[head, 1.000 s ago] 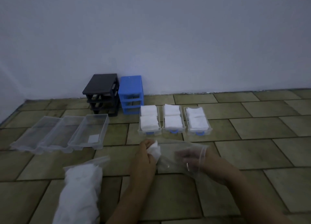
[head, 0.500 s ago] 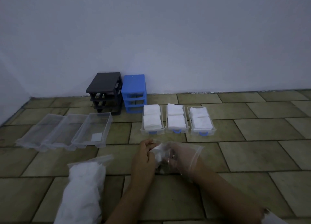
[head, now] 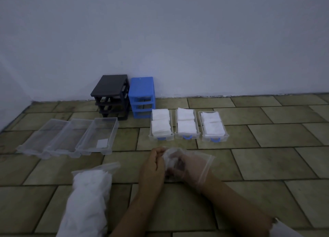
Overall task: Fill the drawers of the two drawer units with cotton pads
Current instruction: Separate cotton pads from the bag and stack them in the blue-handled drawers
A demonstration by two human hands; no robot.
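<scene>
The left hand [head: 153, 167] is curling its fingers around a small wad of white cotton pads [head: 170, 161] at the mouth of a clear plastic bag [head: 197, 163]; the right hand [head: 185, 167] is sitting inside that bag up to the wrist, its fingers bent around the same wad through the film; both hands are working low over the tiled floor [head: 267, 165]. Just beyond them three clear drawers with blue handles [head: 187, 137] are lying side by side, each holding two stacks of white pads; to the left three empty clear drawers [head: 71, 138] are lying touching in a row, the nearest one showing a small white patch on its base. Against the wall [head: 178, 40] the black drawer unit [head: 111, 96] and the blue drawer unit [head: 141, 97] are standing side by side, their slots open. Near the left forearm a full bag of cotton pads [head: 87, 201] is lying on the tiles.
</scene>
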